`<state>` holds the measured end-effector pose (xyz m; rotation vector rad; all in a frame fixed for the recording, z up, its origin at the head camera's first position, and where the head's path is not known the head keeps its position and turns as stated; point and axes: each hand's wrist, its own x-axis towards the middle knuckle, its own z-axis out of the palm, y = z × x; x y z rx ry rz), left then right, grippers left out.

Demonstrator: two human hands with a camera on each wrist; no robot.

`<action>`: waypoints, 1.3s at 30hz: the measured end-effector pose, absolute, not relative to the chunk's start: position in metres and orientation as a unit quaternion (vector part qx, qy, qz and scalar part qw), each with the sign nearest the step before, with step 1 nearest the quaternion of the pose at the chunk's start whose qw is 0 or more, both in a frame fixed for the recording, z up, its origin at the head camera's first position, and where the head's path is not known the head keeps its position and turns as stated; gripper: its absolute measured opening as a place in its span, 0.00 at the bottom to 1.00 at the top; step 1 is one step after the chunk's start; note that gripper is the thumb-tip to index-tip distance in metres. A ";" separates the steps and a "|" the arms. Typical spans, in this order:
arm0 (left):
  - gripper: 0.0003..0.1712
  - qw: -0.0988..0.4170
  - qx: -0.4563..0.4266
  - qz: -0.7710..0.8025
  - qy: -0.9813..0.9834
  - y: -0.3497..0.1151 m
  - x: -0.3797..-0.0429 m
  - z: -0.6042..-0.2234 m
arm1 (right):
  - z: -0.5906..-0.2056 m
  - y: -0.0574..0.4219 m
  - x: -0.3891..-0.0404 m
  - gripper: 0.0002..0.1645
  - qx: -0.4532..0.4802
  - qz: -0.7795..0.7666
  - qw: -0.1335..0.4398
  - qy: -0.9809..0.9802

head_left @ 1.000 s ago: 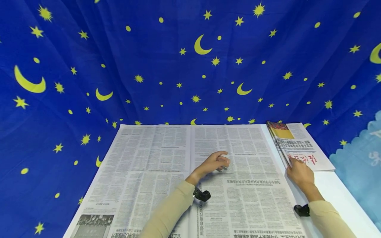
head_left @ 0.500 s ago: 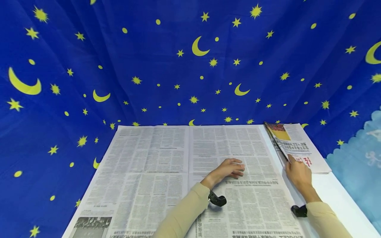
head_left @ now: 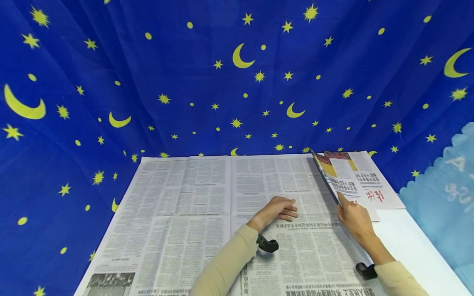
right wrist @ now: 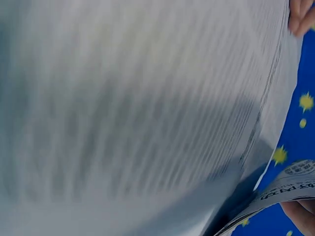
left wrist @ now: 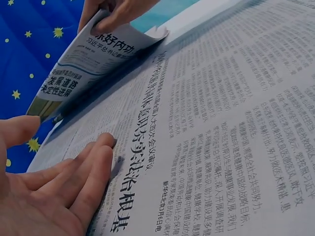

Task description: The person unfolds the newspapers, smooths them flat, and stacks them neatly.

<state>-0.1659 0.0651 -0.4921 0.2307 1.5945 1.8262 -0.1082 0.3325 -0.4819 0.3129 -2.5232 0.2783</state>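
My right hand (head_left: 355,222) pinches the near left edge of a folded newspaper (head_left: 344,176), thumb on one side in the left wrist view. That newspaper is tilted, its left edge raised over the right side of a large spread newspaper (head_left: 185,230). Another folded newspaper (head_left: 386,185) with the same red heading lies partly beneath it, to the right. My left hand (head_left: 275,211) is over the spread sheet's right half, fingers extended and holding nothing; whether they touch the paper I cannot tell. The right wrist view shows the spread sheet blurred.
A white table (head_left: 407,246) shows to the right of the spread newspaper. Behind and to the left hangs a blue cloth (head_left: 207,74) with yellow moons and stars. A light blue cloud-shaped patch (head_left: 444,197) is at the right.
My right hand has drawn the folded newspaper leftward off the pile and over the spread sheet, uncovering the one below. My left hand has moved right and its fingers have straightened.
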 end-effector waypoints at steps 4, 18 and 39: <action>0.34 0.364 0.079 0.708 0.600 0.060 -0.168 -0.492 | -0.485 0.315 -0.103 0.28 0.141 0.111 0.287 -0.941; 0.38 0.363 0.004 0.738 0.569 0.063 -0.174 -0.494 | -0.487 0.253 -0.084 0.33 0.270 0.074 0.225 -0.933; 0.15 0.241 -0.080 0.791 0.557 0.075 -0.171 -0.513 | -0.505 0.201 -0.078 0.27 0.357 -0.029 0.287 -0.889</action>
